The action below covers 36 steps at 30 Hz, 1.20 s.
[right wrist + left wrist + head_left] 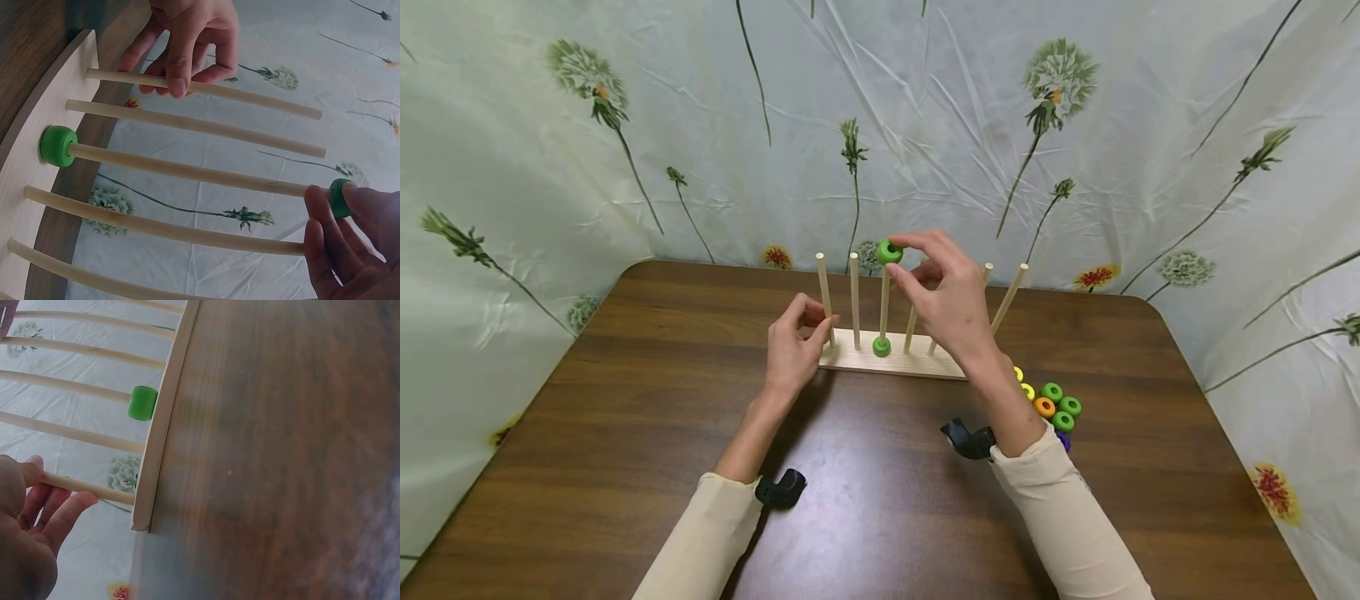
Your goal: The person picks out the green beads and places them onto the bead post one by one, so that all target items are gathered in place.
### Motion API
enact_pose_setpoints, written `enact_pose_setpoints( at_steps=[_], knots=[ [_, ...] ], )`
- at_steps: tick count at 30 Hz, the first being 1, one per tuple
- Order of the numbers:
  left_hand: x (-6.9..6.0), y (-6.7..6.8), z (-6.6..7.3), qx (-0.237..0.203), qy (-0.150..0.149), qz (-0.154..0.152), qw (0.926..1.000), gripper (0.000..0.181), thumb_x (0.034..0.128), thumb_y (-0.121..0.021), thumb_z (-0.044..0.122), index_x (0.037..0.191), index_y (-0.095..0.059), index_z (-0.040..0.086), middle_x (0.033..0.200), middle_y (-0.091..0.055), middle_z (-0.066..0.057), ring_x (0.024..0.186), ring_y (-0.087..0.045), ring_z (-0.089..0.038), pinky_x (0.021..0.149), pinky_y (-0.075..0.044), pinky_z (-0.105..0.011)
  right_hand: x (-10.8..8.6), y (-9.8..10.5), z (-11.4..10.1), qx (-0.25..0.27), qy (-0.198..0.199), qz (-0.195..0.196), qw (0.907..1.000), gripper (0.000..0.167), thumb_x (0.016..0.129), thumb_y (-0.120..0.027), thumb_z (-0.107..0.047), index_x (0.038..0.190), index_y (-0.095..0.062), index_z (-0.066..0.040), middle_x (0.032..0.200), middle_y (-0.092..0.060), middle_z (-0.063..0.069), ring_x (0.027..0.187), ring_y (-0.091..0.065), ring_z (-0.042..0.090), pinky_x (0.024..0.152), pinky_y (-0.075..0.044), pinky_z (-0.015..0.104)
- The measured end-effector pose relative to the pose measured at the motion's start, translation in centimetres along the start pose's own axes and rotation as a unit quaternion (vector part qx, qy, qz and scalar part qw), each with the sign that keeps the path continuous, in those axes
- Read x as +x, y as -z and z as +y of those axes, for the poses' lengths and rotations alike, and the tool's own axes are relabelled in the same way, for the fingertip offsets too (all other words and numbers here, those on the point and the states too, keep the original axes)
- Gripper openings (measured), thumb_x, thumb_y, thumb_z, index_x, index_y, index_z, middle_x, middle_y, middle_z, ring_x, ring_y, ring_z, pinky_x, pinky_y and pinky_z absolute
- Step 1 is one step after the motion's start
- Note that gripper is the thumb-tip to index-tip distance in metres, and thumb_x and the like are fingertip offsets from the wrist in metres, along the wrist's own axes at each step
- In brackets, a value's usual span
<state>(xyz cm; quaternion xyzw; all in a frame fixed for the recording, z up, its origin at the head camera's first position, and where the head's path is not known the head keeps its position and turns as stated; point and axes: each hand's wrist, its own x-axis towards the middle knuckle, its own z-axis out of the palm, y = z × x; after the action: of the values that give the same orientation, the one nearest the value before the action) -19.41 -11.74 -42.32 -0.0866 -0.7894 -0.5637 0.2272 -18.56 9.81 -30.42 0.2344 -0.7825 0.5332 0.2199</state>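
Note:
A pale wooden board (850, 358) holds a row of upright wooden pegs. My right hand (951, 292) pinches a green bead (890, 252) between thumb and fingers at the top of the third peg from the left. In the right wrist view that held bead (339, 198) meets the peg's tip; how far it is threaded I cannot tell. Another green bead (882, 347) sits at the foot of the same peg. My left hand (795, 346) grips the leftmost peg (87, 487) near its lower part, with thumb and fingers around it.
To the right on the brown table (625, 433), partly behind the right forearm, lie loose beads: several green (1070, 406), an orange one (1044, 407), yellow (1027, 391) and purple (1063, 440). A floral-patterned cloth (737, 167) hangs behind the table.

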Motion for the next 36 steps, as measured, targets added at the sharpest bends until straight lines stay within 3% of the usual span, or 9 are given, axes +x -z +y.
enact_pose_setpoints(
  at_steps=[8, 15, 19, 26, 36],
  knots=[
    [0.1, 0.0, 0.0, -0.001, 0.001, 0.002, 1.0, 0.015, 0.0904, -0.078, 0.001, 0.094, -0.064, -0.003, 0.085, -0.072, -0.021, 0.08, -0.066, -0.021, 0.066, -0.056, -0.014, 0.1, -0.2, -0.1, -0.016, -0.01, -0.006, 0.9998, 0.032, 0.092, -0.078, -0.005, 0.123, -0.073, -0.006, 0.112, -0.07, 0.01, 0.075, -0.076, 0.034, 0.065, -0.056, 0.018],
    [0.1, 0.0, 0.0, 0.0, 0.001, 0.0, 1.0, 0.015, 0.0907, -0.078, 0.002, 0.095, -0.064, -0.003, 0.084, -0.071, -0.021, 0.079, -0.065, -0.02, 0.065, -0.055, -0.014, 0.0, 0.1, -0.2, -0.03, -0.011, -0.007, 0.9995, 0.034, 0.091, -0.079, -0.008, 0.124, -0.073, -0.008, 0.117, -0.071, 0.008, 0.075, -0.075, 0.025, 0.067, -0.055, 0.019],
    [0.1, -0.1, 0.1, 0.005, 0.004, -0.002, 1.0, 0.016, 0.0908, -0.078, 0.002, 0.095, -0.063, -0.003, 0.085, -0.071, -0.021, 0.079, -0.065, -0.018, 0.065, -0.056, -0.016, -0.2, 0.3, -0.1, -0.014, -0.006, -0.009, 0.9998, 0.035, 0.09, -0.08, -0.005, 0.124, -0.073, -0.008, 0.117, -0.07, 0.007, 0.077, -0.073, 0.019, 0.071, -0.057, 0.02],
    [0.1, -0.1, 0.1, 0.015, 0.004, -0.003, 0.9999, 0.016, 0.0915, -0.077, 0.003, 0.096, -0.063, -0.003, 0.086, -0.071, -0.021, 0.08, -0.066, -0.02, 0.066, -0.056, -0.017, -0.8, 0.7, 0.1, 0.035, 0.02, -0.016, 0.9991, 0.033, 0.088, -0.079, 0.002, 0.12, -0.073, -0.003, 0.116, -0.067, 0.01, 0.082, -0.073, 0.02, 0.076, -0.057, 0.021],
    [-0.1, 0.0, 0.2, 0.013, 0.005, -0.002, 0.9999, 0.017, 0.0914, -0.078, 0.004, 0.096, -0.063, -0.002, 0.087, -0.072, -0.02, 0.082, -0.069, -0.026, 0.067, -0.057, -0.019, -2.0, 2.0, 0.3, 0.043, 0.022, -0.01, 0.9988, 0.026, 0.089, -0.08, -0.001, 0.115, -0.075, -0.006, 0.111, -0.068, 0.009, 0.082, -0.072, 0.011, 0.081, -0.058, 0.024]
  ],
)
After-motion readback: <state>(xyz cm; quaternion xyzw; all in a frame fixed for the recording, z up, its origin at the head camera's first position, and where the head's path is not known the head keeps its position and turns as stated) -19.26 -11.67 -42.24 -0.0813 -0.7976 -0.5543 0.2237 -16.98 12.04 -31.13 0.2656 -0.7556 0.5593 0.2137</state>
